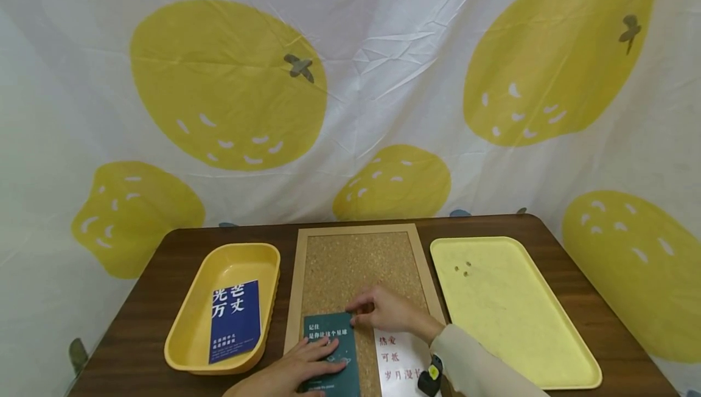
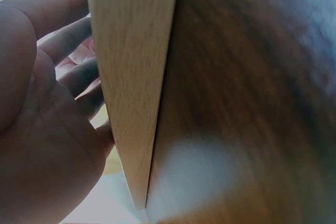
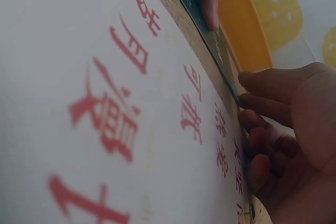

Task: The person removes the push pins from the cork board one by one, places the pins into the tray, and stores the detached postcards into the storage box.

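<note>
A dark green card (image 1: 330, 348) with white writing lies on the left side of a cork board (image 1: 358, 263). My left hand (image 1: 298, 368) rests on it with its fingers spread. In the left wrist view that hand's fingers (image 2: 79, 74) reach past the board's wooden frame (image 2: 131, 66). My right hand (image 1: 391, 310) is at the card's upper right corner, its thumb and index fingertip close together there and the other fingers curled. I cannot tell whether something small is between these tips. Beneath the right wrist, a white card (image 3: 68, 40) with red characters lies on the board.
Left of the board stands a deep yellow basin (image 1: 186, 318) with a blue card (image 1: 235, 324) in it. To the right, a pale yellow tray (image 1: 526, 318) bears three small brass-coloured pieces (image 1: 465, 274). A fruit-patterned cloth (image 1: 383, 80) hangs behind the brown table (image 1: 148, 299).
</note>
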Tool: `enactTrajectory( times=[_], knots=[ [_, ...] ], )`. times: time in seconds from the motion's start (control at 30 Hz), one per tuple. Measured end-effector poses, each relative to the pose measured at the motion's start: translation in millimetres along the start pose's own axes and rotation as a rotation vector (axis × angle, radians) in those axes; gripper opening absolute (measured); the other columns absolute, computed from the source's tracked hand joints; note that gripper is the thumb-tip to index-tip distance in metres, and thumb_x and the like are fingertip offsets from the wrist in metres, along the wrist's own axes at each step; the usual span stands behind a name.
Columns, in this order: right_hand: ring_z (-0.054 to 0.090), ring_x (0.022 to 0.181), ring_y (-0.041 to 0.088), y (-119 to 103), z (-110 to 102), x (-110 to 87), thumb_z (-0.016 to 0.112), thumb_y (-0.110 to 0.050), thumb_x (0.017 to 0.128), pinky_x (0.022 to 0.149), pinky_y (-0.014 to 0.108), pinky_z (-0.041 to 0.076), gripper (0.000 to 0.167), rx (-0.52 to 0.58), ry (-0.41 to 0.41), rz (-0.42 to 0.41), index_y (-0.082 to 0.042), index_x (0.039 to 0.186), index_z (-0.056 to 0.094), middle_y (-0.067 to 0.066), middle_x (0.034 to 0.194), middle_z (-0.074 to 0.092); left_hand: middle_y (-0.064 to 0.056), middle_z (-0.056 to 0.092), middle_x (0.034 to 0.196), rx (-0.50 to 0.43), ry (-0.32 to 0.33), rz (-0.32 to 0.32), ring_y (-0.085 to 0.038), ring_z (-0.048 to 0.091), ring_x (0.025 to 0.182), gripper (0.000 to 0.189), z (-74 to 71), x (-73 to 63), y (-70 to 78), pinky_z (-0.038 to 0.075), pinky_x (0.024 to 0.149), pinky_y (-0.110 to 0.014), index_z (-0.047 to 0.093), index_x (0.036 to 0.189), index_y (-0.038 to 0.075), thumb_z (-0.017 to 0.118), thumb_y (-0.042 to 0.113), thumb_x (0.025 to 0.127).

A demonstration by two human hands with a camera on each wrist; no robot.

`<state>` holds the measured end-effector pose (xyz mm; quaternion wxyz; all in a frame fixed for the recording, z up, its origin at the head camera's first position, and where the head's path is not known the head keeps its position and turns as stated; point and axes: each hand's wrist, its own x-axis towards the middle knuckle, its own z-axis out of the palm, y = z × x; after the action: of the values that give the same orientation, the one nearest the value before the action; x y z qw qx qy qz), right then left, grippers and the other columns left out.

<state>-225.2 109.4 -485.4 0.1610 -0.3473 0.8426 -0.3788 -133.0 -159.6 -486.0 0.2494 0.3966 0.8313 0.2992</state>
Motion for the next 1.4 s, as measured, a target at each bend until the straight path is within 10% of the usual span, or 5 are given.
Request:
enactTrajectory(
  times=[0.33, 0.57, 0.9, 1.4],
  knots=[
    [0.055, 0.082, 0.004, -3.7, 4.3, 4.4, 0.075, -0.019, 0.089, 0.073, 0.021, 0.047, 0.015, 0.000, 0.035, -0.006, -0.011, 0.102, 0.072, -0.005, 0.092, 0.065, -0.002, 0.029, 0.162, -0.034, -0.014, -0.001, -0.027, 0.022, 0.151, 0.051, 1.8, 2.7, -6.3, 0.019, 0.118, -0.059, 0.044, 0.149, 0.033, 0.054, 0.044, 0.100],
    [0.055, 0.077, 0.004, -8.0, 6.0, 8.4, 0.074, -0.019, 0.090, 0.069, 0.021, 0.046, 0.013, 0.034, 0.031, 0.035, -0.011, 0.098, 0.069, -0.007, 0.086, 0.062, 0.004, 0.023, 0.164, -0.016, 0.011, 0.077, -0.024, 0.018, 0.152, 0.055, 19.6, 10.4, -43.8, 0.019, 0.116, -0.063, 0.038, 0.149, 0.044, 0.053, 0.053, 0.098],
    [0.051, 0.063, 0.004, -12.0, 7.4, 12.2, 0.074, -0.012, 0.089, 0.055, 0.018, 0.041, 0.014, 0.204, 0.021, 0.087, -0.003, 0.096, 0.066, -0.004, 0.074, 0.062, -0.001, 0.025, 0.163, -0.025, -0.019, 0.028, -0.026, 0.019, 0.152, 0.062, 3.8, 3.8, -11.7, 0.017, 0.119, -0.058, 0.041, 0.150, 0.037, 0.061, 0.052, 0.094],
    [0.053, 0.071, 0.006, -0.7, 2.6, 15.5, 0.074, -0.014, 0.088, 0.063, 0.020, 0.042, 0.019, 0.268, -0.103, 0.076, -0.019, 0.106, 0.076, -0.004, 0.084, 0.067, -0.003, 0.024, 0.164, -0.008, -0.003, 0.023, -0.029, 0.019, 0.151, 0.063, 5.0, 3.6, -8.6, 0.017, 0.117, -0.063, 0.040, 0.151, 0.037, 0.060, 0.053, 0.094]
  ],
)
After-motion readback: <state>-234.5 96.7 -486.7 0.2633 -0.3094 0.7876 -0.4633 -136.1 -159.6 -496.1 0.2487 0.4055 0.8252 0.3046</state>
